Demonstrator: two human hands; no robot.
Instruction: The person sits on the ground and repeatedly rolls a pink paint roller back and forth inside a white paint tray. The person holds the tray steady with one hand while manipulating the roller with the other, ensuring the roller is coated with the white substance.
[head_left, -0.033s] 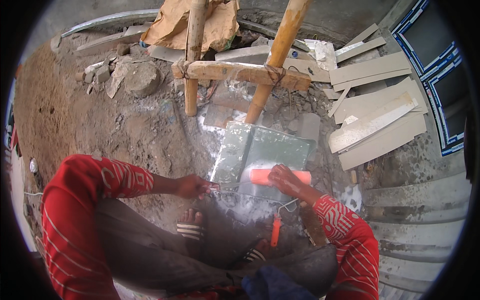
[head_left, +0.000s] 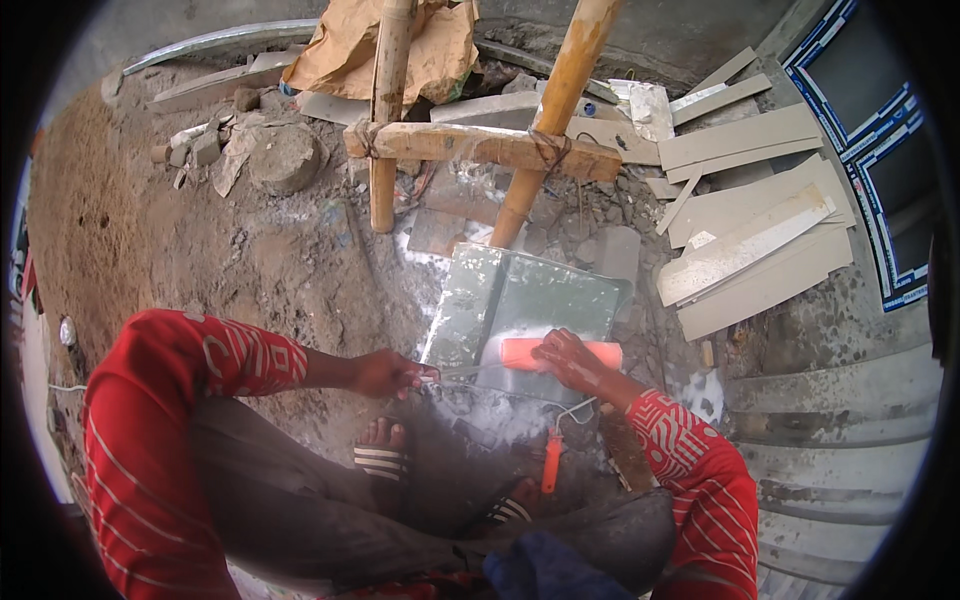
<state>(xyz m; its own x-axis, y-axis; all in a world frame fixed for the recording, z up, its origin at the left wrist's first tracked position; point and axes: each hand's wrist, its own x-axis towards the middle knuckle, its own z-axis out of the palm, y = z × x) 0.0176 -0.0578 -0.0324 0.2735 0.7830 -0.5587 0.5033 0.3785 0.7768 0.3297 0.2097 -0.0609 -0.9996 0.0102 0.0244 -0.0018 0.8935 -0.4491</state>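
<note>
Outdoor ground point(head_left: 120, 220), brown and uneven, strewn with rubble; grey wall behind.

Far left, upper: round rough lump point(head_left: 285, 157), greyish, set in soil.

Left of centre: left hand point(head_left: 385, 372), red patterned sleeve, fingers curled closed near the panel's lower left corner; what they pinch is too small to tell. One thin pale rod point(head_left: 470, 369) runs from beside these fingers toward the roller.

Centre, upper: two bamboo poles point(head_left: 390, 80), lashed to a wooden crosspiece point(head_left: 480, 145).

Centre: grey-green panel point(head_left: 555, 290), lying on the ground, scuffed pale along its edges, crossed by a darker line; white wet residue on its lower part and on the soil below.

Principal item: roller sleeve point(head_left: 517, 353), salmon-orange, plain cylinder, lying roughly level across the lower part of the panel; both ends exposed, middle hidden by fingers.

Below it: orange handle point(head_left: 551, 462), slim, nearly upright in view, with pale bent wire point(head_left: 575, 412) at its top; whether wire and sleeve join cannot be told.

Right of centre: right hand point(head_left: 570, 360), fingers wrapped over the sleeve, gripping it from above.

Right: cut boards point(head_left: 740, 140), pale grey, overlapping; below them, ribbed grey sheeting point(head_left: 830, 445).
</note>
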